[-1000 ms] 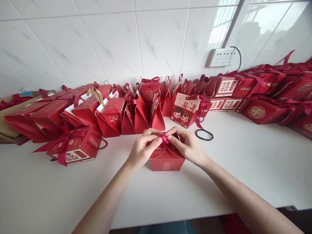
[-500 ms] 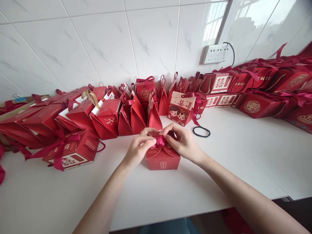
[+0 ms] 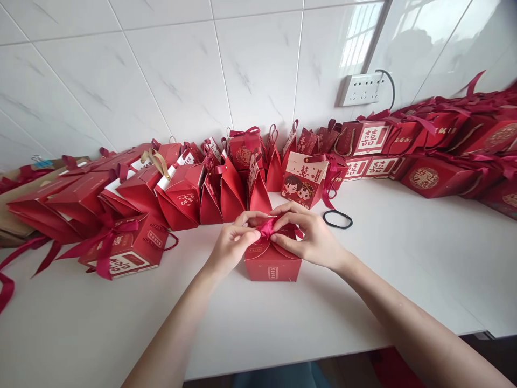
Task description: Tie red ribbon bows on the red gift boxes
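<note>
A red gift box (image 3: pixel 273 268) with curved top flaps stands upright on the white table in front of me. On its top is a crimson ribbon (image 3: pixel 267 229), bunched into a knot or bow. My left hand (image 3: pixel 233 240) pinches the ribbon from the left, thumb and fingers at its edge. From the right, my right hand (image 3: pixel 306 235) holds the ribbon between thumb and fingertips. The fingers hide the back of the box's top and part of the ribbon.
Rows of red gift boxes (image 3: pixel 184 195) line the tiled wall, with more stacked at right (image 3: pixel 424 178). A ribboned box (image 3: pixel 133 245) lies at left. A black elastic loop (image 3: pixel 337 219) and a cartoon-printed box (image 3: pixel 302 180) sit beyond my right hand. A power strip (image 3: pixel 361 89) is on the wall.
My right fingers have opened out slightly around the ribbon, so more of the knot shows. The whole view has shifted a little; the box stays in place on the table.
</note>
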Action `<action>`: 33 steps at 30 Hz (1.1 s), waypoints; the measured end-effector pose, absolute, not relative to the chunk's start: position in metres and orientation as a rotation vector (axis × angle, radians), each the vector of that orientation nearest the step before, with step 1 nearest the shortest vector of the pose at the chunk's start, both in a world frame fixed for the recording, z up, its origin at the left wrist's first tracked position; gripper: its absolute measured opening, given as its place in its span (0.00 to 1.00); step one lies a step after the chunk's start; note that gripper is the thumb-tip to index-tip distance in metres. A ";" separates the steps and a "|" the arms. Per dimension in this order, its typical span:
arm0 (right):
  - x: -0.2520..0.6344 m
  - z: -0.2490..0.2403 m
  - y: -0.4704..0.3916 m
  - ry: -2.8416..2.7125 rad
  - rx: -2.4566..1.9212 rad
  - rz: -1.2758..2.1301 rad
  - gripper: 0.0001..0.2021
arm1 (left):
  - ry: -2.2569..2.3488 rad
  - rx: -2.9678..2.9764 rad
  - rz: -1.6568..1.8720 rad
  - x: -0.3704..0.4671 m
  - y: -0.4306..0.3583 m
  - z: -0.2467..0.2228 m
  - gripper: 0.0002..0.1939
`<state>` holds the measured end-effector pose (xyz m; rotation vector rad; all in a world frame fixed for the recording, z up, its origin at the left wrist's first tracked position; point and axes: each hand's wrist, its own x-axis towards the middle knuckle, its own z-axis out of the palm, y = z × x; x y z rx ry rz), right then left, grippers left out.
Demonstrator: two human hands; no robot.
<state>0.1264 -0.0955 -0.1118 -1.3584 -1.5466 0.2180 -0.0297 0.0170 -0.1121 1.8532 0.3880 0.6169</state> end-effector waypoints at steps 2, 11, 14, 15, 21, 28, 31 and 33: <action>0.127 -0.113 -0.094 -1.538 -1.340 0.232 0.02 | 0.368 1.873 0.617 -0.029 0.016 -0.112 0.16; 0.130 -0.115 -0.094 -1.510 -1.370 0.295 0.05 | 0.373 1.812 0.637 -0.029 0.017 -0.114 0.15; 0.134 -0.112 -0.095 -1.570 -1.366 0.315 0.06 | 0.390 1.788 0.694 -0.030 0.017 -0.114 0.13; 0.135 -0.111 -0.096 -1.594 -1.364 0.327 0.07 | 0.397 1.799 0.717 -0.030 0.017 -0.114 0.13; 0.137 -0.105 -0.101 -1.649 -1.365 0.502 0.10 | 0.430 1.895 0.826 -0.033 0.020 -0.110 0.08; 0.136 -0.101 -0.104 -1.497 -1.248 0.719 0.09 | 0.431 1.946 0.885 -0.039 0.024 -0.108 0.07; 0.138 -0.102 -0.104 -1.486 -1.215 0.725 0.09 | 0.400 1.971 0.881 -0.040 0.026 -0.108 0.07; 0.140 -0.101 -0.103 -1.502 -1.221 0.717 0.09 | 0.378 2.000 0.880 -0.042 0.029 -0.108 0.07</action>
